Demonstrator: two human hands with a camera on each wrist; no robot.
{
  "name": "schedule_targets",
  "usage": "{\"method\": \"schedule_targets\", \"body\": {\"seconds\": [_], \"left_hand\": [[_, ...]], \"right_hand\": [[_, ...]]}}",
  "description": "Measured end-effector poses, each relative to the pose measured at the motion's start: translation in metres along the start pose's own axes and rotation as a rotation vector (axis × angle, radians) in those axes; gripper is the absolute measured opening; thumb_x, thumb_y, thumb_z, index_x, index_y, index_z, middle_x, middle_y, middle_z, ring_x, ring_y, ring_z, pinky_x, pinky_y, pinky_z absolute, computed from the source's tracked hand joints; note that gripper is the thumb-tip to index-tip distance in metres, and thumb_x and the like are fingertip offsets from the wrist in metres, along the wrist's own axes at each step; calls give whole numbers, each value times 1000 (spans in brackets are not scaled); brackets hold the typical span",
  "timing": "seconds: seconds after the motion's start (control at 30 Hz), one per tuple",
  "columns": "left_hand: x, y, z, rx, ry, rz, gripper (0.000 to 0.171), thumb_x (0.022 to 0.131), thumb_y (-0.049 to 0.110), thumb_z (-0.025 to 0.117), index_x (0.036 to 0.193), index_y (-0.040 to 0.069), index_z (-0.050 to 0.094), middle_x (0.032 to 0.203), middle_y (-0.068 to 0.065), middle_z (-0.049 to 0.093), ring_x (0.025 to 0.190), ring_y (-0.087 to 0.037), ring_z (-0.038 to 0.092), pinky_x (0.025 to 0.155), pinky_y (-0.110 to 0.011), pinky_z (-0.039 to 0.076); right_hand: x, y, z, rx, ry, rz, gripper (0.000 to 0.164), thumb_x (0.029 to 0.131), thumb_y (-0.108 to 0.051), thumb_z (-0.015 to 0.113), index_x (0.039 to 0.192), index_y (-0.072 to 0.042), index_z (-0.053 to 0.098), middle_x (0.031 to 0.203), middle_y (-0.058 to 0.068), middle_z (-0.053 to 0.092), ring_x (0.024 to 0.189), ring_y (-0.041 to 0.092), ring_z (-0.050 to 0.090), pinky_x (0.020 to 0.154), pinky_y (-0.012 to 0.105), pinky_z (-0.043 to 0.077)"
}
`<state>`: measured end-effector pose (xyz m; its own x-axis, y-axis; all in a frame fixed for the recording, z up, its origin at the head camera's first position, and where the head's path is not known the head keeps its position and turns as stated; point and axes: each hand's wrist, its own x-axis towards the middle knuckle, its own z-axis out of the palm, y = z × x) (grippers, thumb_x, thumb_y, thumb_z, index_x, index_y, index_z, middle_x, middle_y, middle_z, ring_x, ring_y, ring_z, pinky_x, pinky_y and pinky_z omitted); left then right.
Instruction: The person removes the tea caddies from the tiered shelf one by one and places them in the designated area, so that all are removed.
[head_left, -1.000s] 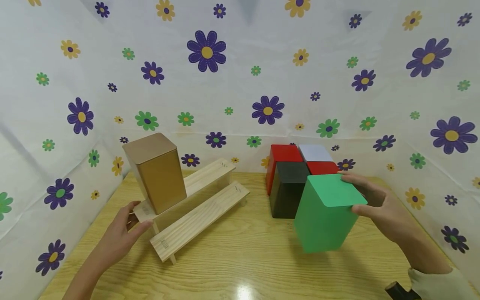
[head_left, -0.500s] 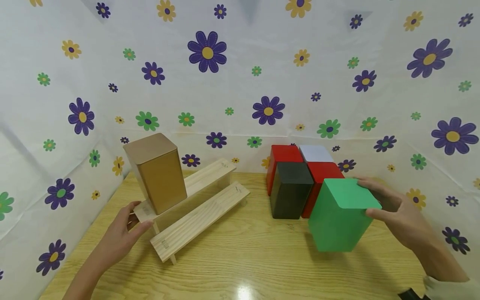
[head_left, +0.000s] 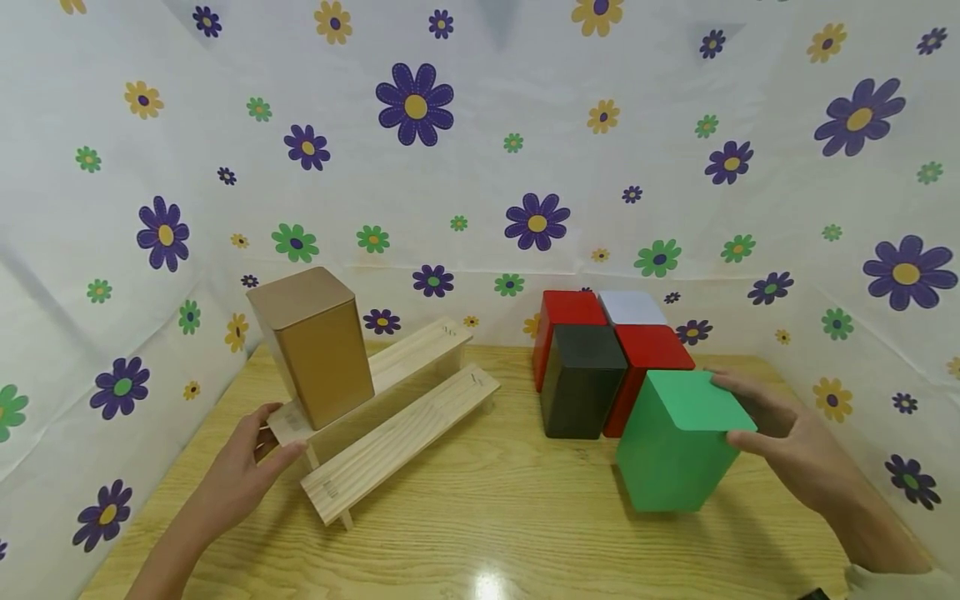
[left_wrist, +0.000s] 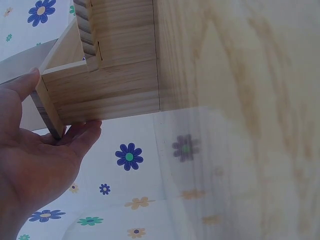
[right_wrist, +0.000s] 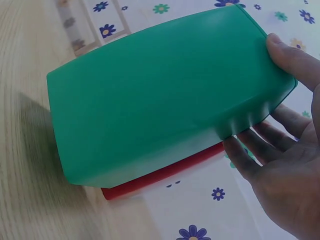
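My left hand (head_left: 238,479) grips the near left end of a two-step wooden rack (head_left: 401,442); in the left wrist view, thumb and fingers lie on either side of its end board (left_wrist: 49,107). A tall gold box (head_left: 330,362) stands on the rack's upper step, beside that hand. On the right, my right hand (head_left: 798,454) holds a green box (head_left: 675,458) near its top, upright and low over the table. The right wrist view shows the thumb on one side of the green box (right_wrist: 160,95) and the fingertips along another.
Behind the green box stand a black box (head_left: 581,383), a red box (head_left: 648,346), another red box (head_left: 570,308) and a white box (head_left: 632,307), close together. A flowered cloth (head_left: 465,167) surrounds the wooden table (head_left: 480,517) at the back and sides.
The green box first moved right, uncovering more of the red box behind it, then lowered slightly toward the table in my right hand. My left hand, the rack and the gold box stayed put.
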<state>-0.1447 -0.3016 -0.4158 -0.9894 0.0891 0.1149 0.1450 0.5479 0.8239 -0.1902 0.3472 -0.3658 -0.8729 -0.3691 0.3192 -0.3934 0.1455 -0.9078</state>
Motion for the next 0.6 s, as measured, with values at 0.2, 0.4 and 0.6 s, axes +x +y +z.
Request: {"method": "schedule_targets", "body": {"seconds": [0.2, 0.4, 0.6], "left_hand": [[0, 0, 0, 4, 4, 2, 72, 108, 24, 58, 155, -12, 16, 145, -33, 33, 135, -54, 42, 92, -22, 51], [-1, 1, 1, 20, 2, 2, 73, 108, 24, 58, 155, -12, 16, 145, -34, 33, 134, -54, 43, 95, -32, 52], [-1, 1, 0, 4, -1, -3, 74, 109, 26, 58, 156, -11, 15, 144, -33, 33, 135, -54, 42, 93, -24, 51]], "right_hand": [[-2, 9, 3, 29, -41, -14, 63, 100, 16, 52, 158, 1, 35, 157, -7, 44, 136, -1, 46, 99, 17, 46], [-7, 17, 4, -6, -42, 19, 65, 102, 11, 54, 161, 1, 29, 161, -13, 39, 138, -8, 40, 100, 15, 44], [-5, 15, 4, -230, -12, 63, 70, 103, 4, 58, 164, -10, 28, 166, -12, 30, 135, -13, 37, 96, 10, 42]]}}
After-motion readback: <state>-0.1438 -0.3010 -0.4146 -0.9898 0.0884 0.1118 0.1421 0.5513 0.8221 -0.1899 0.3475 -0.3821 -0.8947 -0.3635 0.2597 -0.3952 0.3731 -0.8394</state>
